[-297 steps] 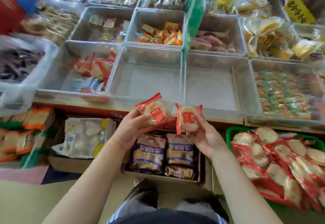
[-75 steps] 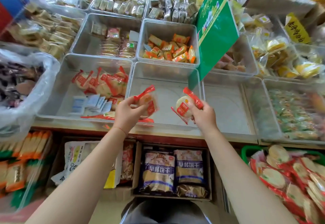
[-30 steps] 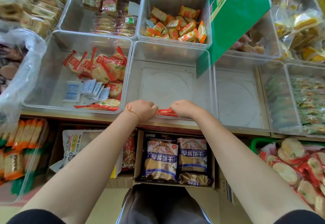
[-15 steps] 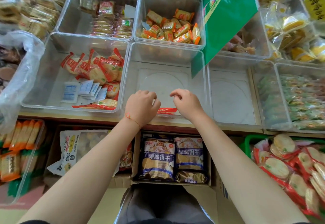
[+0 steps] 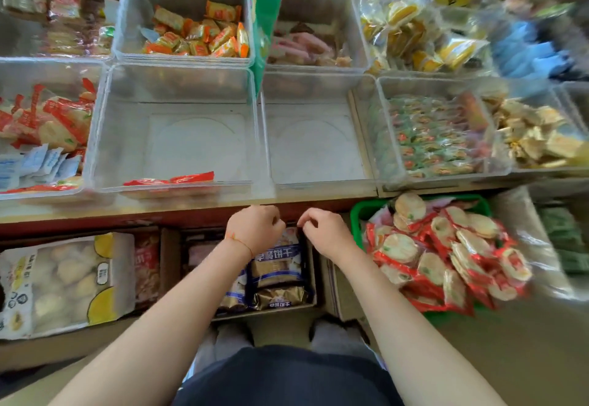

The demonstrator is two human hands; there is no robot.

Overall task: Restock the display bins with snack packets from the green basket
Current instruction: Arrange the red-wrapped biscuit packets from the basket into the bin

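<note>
We see two red snack packets (image 5: pixel 169 180) lying flat against the front wall of the clear display bin (image 5: pixel 178 87) at the counter's front edge, left of centre. Our left hand (image 5: pixel 255 227) and right hand (image 5: pixel 325 230) hang just below that edge, close together, fingers loosely curled, holding nothing. The green basket (image 5: pixel 358 214) sits under the counter toward its right end, heaped with red rice-cracker packets (image 5: pixel 446 252). The neighbouring clear bin (image 5: pixel 314 87) stands just right of the first, along the same front edge.
</note>
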